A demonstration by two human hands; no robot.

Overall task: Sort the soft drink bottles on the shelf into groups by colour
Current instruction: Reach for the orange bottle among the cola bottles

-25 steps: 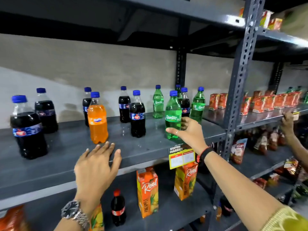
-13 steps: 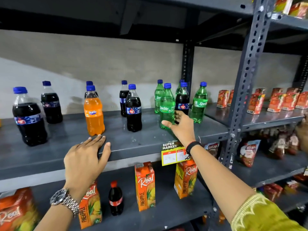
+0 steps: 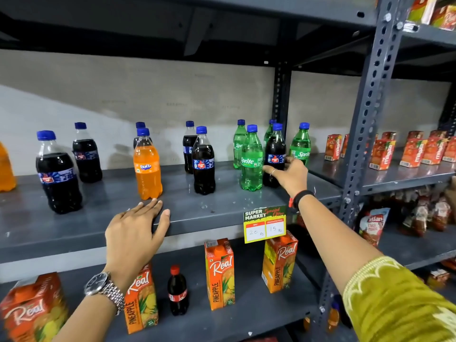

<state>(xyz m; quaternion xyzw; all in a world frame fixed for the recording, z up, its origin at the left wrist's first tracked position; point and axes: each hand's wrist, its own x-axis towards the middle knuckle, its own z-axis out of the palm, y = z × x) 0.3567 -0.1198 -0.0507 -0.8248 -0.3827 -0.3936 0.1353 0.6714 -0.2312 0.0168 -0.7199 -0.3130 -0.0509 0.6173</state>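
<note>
Grey steel shelf [image 3: 222,213] before a pale wall [image 3: 148,95]; left hand [image 3: 134,233] flat, spread; right hand [image 3: 290,175] clasps a cola bottle [image 3: 275,149].

Orange Fanta bottle [image 3: 147,169], green Sprite bottle [image 3: 251,162] (blue caps)

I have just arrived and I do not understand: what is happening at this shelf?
A person is sorting soft drink bottles by colour. The right hand reaches around a dark cola bottle standing among the green Sprite bottles. The left hand rests flat on the shelf edge, just in front of the orange Fanta bottle.
</note>
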